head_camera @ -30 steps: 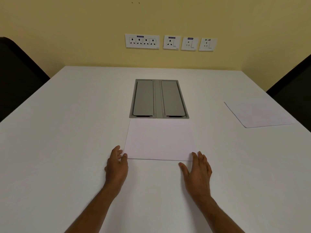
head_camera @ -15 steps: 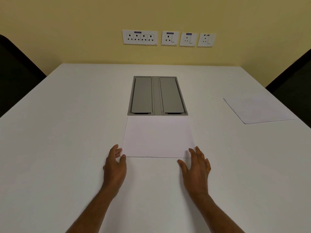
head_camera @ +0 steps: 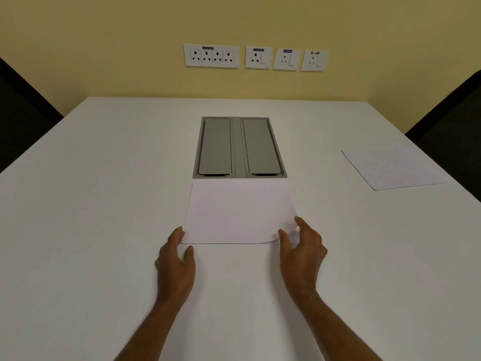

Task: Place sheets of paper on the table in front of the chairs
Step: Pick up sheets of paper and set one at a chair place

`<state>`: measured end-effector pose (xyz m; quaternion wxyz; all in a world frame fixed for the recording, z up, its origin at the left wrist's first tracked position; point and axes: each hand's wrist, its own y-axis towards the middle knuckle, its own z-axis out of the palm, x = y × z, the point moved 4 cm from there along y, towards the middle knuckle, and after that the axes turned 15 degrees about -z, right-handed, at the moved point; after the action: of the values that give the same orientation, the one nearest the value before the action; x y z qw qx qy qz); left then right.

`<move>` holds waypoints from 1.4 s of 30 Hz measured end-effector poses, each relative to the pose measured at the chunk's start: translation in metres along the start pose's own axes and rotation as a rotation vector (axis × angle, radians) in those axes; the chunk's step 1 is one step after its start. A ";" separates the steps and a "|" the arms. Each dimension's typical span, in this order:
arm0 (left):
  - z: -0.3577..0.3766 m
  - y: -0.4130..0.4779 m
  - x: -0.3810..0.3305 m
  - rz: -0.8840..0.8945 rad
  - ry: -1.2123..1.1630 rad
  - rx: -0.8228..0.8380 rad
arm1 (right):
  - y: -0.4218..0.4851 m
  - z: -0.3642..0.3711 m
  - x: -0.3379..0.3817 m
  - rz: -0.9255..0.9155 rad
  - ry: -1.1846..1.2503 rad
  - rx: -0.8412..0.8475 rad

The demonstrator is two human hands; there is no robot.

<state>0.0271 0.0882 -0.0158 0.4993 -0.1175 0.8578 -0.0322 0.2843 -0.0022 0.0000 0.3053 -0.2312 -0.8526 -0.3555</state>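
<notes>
A white sheet of paper (head_camera: 239, 212) lies in the middle of the white table (head_camera: 104, 204), just in front of me. Its near right corner is curled up, and the edge of another sheet shows beneath it. My right hand (head_camera: 302, 251) pinches that lifted corner between thumb and fingers. Flat on the table, my left hand (head_camera: 177, 259) has its fingertips touching the paper's near left corner and holds nothing. A second sheet (head_camera: 393, 168) lies flat at the right edge, in front of the dark chair (head_camera: 453, 136) on that side.
A grey cable box with two shut lids (head_camera: 239, 147) is set into the table just beyond the paper. Another dark chair (head_camera: 18, 121) stands at the left. Wall sockets (head_camera: 255, 57) line the yellow wall behind the far edge.
My right hand moved forward onto the paper's near right corner and curled it up off the sheet below. My left hand stayed at the near left corner.
</notes>
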 end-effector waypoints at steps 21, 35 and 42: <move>-0.011 -0.018 -0.014 0.075 -0.085 0.046 | 0.004 -0.010 -0.001 0.746 0.796 -0.233; -0.062 -0.060 -0.108 -0.161 -0.625 0.234 | -0.021 -0.091 0.048 0.697 0.887 -0.209; -0.103 -0.103 -0.144 -0.183 -0.649 0.255 | -0.038 -0.157 0.079 0.653 0.875 -0.192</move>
<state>0.0240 0.0157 0.1754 0.7515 -0.1347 0.6295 -0.1444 0.2616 -0.1293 0.1242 0.7032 -0.3410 -0.4940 -0.3812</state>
